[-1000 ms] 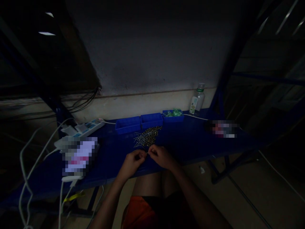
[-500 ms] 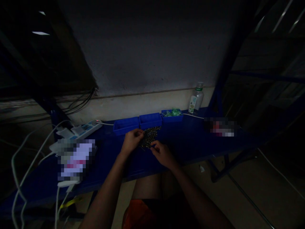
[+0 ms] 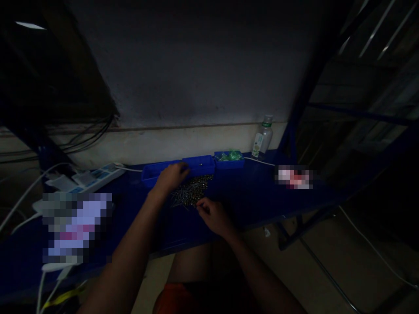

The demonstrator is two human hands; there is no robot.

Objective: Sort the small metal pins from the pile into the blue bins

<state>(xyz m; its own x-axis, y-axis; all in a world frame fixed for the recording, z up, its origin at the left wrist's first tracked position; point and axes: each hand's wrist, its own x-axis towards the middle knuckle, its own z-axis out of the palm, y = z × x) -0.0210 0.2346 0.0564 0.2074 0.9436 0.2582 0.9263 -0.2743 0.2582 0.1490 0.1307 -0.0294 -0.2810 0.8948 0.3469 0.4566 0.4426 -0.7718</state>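
A loose pile of thin metal pieces, some brassy and resembling screws or nails, lies on the blue table. My left hand hovers above the pile's far left side, at the front of the blue bins; its fingers are slightly apart and I see nothing in them. A small shiny piece shows at the middle blue bin. At the pile's near right edge, my right hand has thumb and forefinger closed together; whatever is between them is too small and dark to name.
The left blue bin stands beside the middle one. Crumpled green plastic fills the right bin. A clear bottle stands behind. A white power strip with cables and a blurred-out package lie left.
My left hand has moved from the pile up to the bins. A small shiny piece now shows at the middle bin. My right hand stays by the pile; the view has shifted right.
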